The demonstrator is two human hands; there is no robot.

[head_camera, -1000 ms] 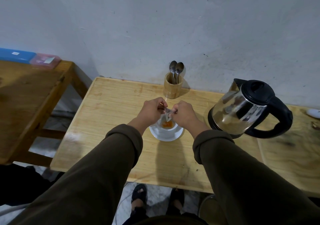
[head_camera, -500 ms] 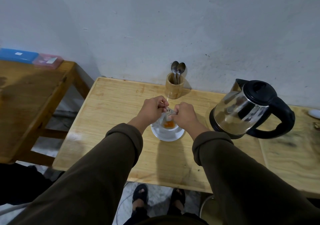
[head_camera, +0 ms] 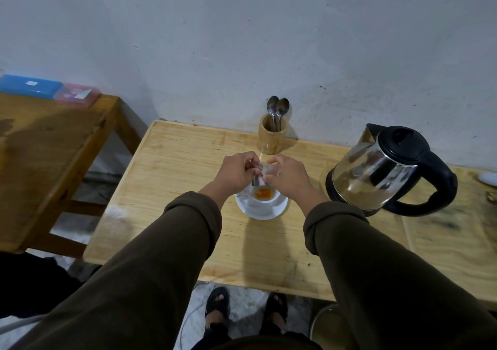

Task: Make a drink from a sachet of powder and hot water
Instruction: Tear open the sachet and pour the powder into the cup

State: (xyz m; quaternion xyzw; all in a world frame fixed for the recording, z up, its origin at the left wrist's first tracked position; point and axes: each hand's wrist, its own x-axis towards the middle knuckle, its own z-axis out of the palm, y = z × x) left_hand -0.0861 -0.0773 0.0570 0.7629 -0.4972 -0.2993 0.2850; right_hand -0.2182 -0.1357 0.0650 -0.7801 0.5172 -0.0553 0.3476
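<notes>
A small silvery sachet [head_camera: 262, 172] is held between my left hand [head_camera: 237, 170] and my right hand [head_camera: 287, 176], both pinching it just above a white cup [head_camera: 271, 200]. Orange powder [head_camera: 263, 193] lies in the bottom of the cup. The cup stands on a white saucer [head_camera: 258, 209] in the middle of the light wooden table [head_camera: 172, 177]. A steel electric kettle [head_camera: 376, 174] with a black lid and handle stands to the right of the cup. My fingers hide much of the sachet.
A wooden holder [head_camera: 272, 137] with two spoons [head_camera: 277, 110] stands by the wall behind the cup. A darker wooden table [head_camera: 51, 150] at left carries a blue box [head_camera: 29, 86] and a pink box [head_camera: 78, 94]. My sandalled feet [head_camera: 242, 309] show below the table's front edge.
Both hands have kept hold of the sachet over the cup and shifted it slightly; the orange powder in the cup is now more exposed. The kettle and spoons have not moved.
</notes>
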